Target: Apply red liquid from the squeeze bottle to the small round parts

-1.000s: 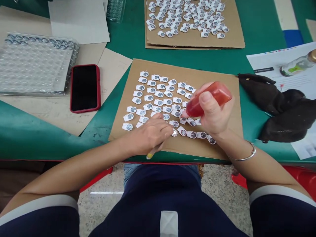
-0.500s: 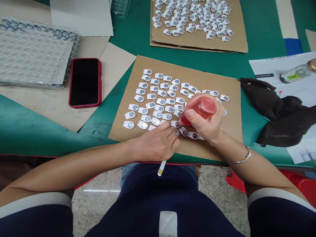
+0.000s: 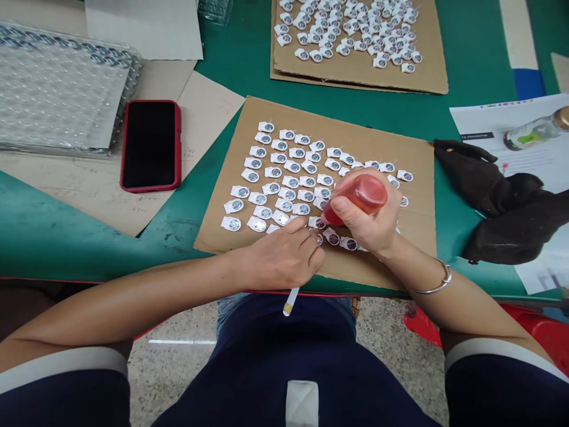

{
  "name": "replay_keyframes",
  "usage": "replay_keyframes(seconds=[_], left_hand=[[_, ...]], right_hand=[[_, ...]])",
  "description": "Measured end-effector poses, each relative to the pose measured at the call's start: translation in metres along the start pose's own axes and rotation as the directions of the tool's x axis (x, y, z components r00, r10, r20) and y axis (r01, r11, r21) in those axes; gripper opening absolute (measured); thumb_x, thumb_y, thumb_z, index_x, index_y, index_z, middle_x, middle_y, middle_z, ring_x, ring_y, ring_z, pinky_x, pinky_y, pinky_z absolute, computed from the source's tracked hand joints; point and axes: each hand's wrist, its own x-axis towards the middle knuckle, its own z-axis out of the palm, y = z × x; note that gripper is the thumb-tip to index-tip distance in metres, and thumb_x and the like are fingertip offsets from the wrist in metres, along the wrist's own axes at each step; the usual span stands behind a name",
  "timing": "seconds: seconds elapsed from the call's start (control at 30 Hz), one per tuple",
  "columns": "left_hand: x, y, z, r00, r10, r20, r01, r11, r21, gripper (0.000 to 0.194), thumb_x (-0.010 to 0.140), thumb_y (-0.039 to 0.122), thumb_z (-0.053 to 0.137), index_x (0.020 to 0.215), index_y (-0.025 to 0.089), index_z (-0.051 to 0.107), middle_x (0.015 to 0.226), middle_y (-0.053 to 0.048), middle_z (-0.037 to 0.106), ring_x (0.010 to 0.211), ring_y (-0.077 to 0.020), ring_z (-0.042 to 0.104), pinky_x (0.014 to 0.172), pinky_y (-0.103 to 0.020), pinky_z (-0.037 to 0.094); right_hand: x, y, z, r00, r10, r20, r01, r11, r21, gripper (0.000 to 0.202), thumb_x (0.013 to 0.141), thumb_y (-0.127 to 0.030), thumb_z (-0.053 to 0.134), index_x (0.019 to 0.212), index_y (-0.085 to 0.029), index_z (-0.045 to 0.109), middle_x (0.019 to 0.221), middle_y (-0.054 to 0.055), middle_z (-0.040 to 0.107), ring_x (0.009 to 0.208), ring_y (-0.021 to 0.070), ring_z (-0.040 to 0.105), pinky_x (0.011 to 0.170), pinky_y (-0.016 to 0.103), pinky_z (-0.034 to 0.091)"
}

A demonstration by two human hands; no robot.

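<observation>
My right hand (image 3: 376,222) is closed round a red squeeze bottle (image 3: 367,194), tilted with its narrow tip down at a small round piece on a white tab (image 3: 317,222). Beside that tip, my left hand (image 3: 287,252) is closed, a thin white stick (image 3: 291,301) poking out below its palm; the stick's other end is hidden. Rows of such round pieces lie on a brown cardboard sheet (image 3: 231,172) under both hands. Those nearest the bottle tip, such as a round piece (image 3: 332,236) just right of it, look reddish, while those to the left look silver.
Behind stands another cardboard sheet (image 3: 355,81) crowded with the same pieces. A red-cased phone (image 3: 150,145) and bubble-wrapped packs (image 3: 57,95) lie left. At right are a dark brown cloth item (image 3: 507,237), a printed paper (image 3: 480,121) and a small glass bottle (image 3: 536,131).
Both hands, the bottle and the stick hold nearly the same place. The whole view has shifted only slightly.
</observation>
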Motion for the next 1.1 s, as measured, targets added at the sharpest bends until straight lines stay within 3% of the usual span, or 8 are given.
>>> replay_keyframes(seconds=[1.1], left_hand=[[-0.0019, -0.0024, 0.0018, 1.0, -0.024, 0.017, 0.024, 1.0, -0.002, 0.02, 0.084, 0.005, 0.04, 0.068, 0.015, 0.047, 0.062, -0.002, 0.056, 0.063, -0.015, 0.052, 0.071, -0.034, 0.041]], right_hand=[[0.0043, 0.0055, 0.0004, 0.997, -0.056, -0.052, 0.056, 0.998, -0.007, 0.022, 0.068, -0.035, 0.067, 0.077, -0.021, 0.053, 0.069, 0.0, 0.057, 0.061, 0.0126, 0.053, 0.057, 0.033, 0.045]])
